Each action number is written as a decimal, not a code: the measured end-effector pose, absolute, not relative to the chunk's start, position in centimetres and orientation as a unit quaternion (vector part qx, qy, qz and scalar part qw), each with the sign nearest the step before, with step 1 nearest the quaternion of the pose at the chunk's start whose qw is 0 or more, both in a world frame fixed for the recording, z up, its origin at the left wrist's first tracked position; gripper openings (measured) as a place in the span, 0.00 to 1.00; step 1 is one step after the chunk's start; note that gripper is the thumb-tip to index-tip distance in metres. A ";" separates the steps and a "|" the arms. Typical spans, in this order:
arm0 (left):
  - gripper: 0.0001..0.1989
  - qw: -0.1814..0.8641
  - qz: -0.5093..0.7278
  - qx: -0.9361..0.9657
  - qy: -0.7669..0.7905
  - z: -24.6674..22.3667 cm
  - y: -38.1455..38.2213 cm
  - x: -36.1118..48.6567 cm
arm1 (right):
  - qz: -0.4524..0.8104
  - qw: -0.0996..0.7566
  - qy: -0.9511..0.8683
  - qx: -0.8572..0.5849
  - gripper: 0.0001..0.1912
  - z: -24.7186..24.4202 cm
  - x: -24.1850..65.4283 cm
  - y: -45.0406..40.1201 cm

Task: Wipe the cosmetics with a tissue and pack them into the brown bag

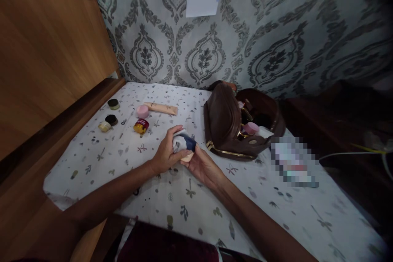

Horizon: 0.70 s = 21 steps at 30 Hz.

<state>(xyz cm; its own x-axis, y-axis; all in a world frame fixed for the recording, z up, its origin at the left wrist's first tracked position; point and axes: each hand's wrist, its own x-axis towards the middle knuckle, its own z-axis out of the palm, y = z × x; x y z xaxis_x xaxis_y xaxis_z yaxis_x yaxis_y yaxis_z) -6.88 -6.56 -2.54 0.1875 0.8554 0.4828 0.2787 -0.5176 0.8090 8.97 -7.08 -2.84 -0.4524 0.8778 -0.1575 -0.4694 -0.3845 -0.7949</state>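
Near the middle of the table, my left hand (167,153) is closed on a crumpled white cloth or wipe (179,143). My right hand (205,167) pinches a small dark blue and cream item (190,143) from the right side. The cloth presses against this item, and the fingers cover part of both, so its exact kind does not show. Left of my hands a red and gold jar (141,126) lies tilted beside a pink-lidded jar (142,111). A peach tube (162,108) lies behind them.
An open brown leather bag (222,118) with cosmetics inside stands at the right. Small dark-lidded jars (113,104) and a yellowish one (105,126) sit at the left. Patterned cloth covers the table (123,188). A wooden panel (52,41) borders the left, a patterned wall the back.
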 end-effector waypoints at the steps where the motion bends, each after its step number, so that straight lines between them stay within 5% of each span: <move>1: 0.37 0.301 0.493 0.716 0.391 -2.5 -6.5 -6.9 | 0.787 0.427 -0.342 -0.286 0.27 -2.8 9.0 -7.2; 9: 0.40 0.454 0.424 0.700 0.353 -1.4 -6.4 -7.2 | 0.861 0.430 -0.198 -0.186 0.12 -2.6 9.2 -7.5; 17: 0.31 0.243 0.517 0.710 0.412 -1.8 -7.1 -6.2 | 0.820 0.502 -0.196 -0.192 0.15 -2.3 8.5 -7.1; 21: 0.31 0.263 0.513 0.714 0.397 -1.8 -6.9 -6.4 | 0.830 0.486 -0.179 -0.208 0.13 -2.6 8.8 -7.0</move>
